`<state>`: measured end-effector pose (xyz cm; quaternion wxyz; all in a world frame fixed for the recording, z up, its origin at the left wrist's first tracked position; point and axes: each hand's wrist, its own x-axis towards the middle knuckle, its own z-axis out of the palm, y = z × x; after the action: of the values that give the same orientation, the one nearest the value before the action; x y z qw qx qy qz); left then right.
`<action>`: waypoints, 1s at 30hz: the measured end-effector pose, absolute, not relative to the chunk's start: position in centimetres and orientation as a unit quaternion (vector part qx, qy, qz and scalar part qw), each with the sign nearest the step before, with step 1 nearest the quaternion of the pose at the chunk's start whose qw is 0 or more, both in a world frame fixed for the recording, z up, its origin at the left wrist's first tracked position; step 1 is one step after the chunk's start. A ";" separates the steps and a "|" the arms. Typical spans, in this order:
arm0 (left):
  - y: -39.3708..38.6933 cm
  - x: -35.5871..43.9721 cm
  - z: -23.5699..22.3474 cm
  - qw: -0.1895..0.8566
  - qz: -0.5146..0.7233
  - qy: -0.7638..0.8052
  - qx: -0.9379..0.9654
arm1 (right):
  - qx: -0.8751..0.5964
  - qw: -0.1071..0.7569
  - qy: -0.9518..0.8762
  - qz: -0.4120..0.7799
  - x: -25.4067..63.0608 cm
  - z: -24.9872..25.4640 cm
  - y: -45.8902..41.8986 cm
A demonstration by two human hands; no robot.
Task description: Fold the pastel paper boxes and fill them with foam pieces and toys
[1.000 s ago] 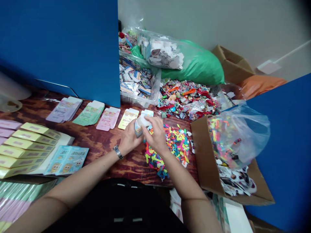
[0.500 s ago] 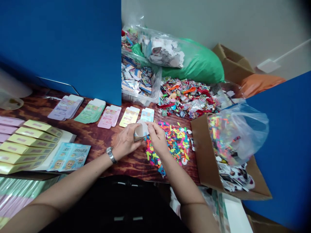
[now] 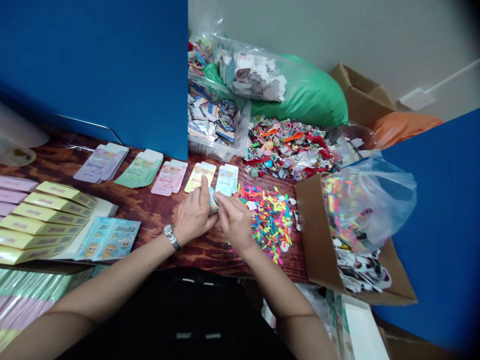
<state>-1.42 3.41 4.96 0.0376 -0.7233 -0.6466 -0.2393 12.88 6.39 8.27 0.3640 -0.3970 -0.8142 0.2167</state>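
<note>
Between my two hands is a small light-blue cardboard box (image 3: 213, 200), mostly covered by my fingers. My left hand (image 3: 193, 210), with a watch at the wrist, is wrapped around the box from the left. My right hand (image 3: 236, 220) has its fingers closed at the box's right edge and top. Just beyond the hands lie flat blue boxes (image 3: 226, 179) and yellow boxes (image 3: 198, 175). A spread of small bright-coloured plastic pieces (image 3: 272, 220) lies beside my right hand.
Flat pink (image 3: 168, 177), green (image 3: 140, 169) and purple boxes (image 3: 101, 162) line the back. Yellow cartons (image 3: 48, 215) and blue cartons (image 3: 108, 239) stand at left. A cardboard box (image 3: 318, 235) with bagged pieces is at right. Trinkets (image 3: 292, 145) pile up behind, near a clear tub (image 3: 240, 135).
The small box stood with its top open; now its opening no longer shows. My right hand has moved down and slightly left over it, and my left fingers have straightened upward.
</note>
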 end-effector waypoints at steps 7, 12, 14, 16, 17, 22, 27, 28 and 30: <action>3.0 -1.1 4.6 0.034 -0.169 -0.661 -0.730 | -0.365 0.351 -0.835 0.215 12.0 5.5 4.8; 2.9 -2.8 5.0 0.014 -0.210 -0.604 -0.769 | -0.433 0.376 -0.743 0.346 12.8 3.9 6.2; 2.9 -4.0 5.3 0.001 -0.290 -0.544 -0.787 | -0.509 0.418 -0.621 0.425 13.2 3.0 7.0; 2.8 -4.7 5.2 -0.050 -0.379 -0.498 -0.778 | -0.543 0.448 -0.491 0.513 13.2 2.3 7.2; 2.7 -4.8 4.9 -0.091 -0.413 -0.485 -0.765 | -0.536 0.454 -0.444 0.557 13.0 2.0 6.9; 2.1 -3.6 2.6 -0.283 -0.472 -0.490 -0.676 | -0.428 0.400 -0.494 0.642 12.3 1.9 5.2; 2.1 -3.6 2.1 -0.272 -0.438 -0.557 -0.651 | -0.568 0.244 -0.720 0.314 16.8 2.1 10.1; 2.1 -3.7 2.2 -0.267 -0.427 -0.568 -0.650 | -0.594 0.188 -0.742 0.249 17.9 2.1 11.4; 2.1 -3.8 2.2 -0.255 -0.415 -0.576 -0.657 | -0.616 0.086 -0.766 0.163 19.9 2.0 13.4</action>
<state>-3.83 2.06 2.16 -0.2546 -0.6567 -0.5757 -0.4153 19.86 13.44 2.04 0.0861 -0.6159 -0.7660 0.1625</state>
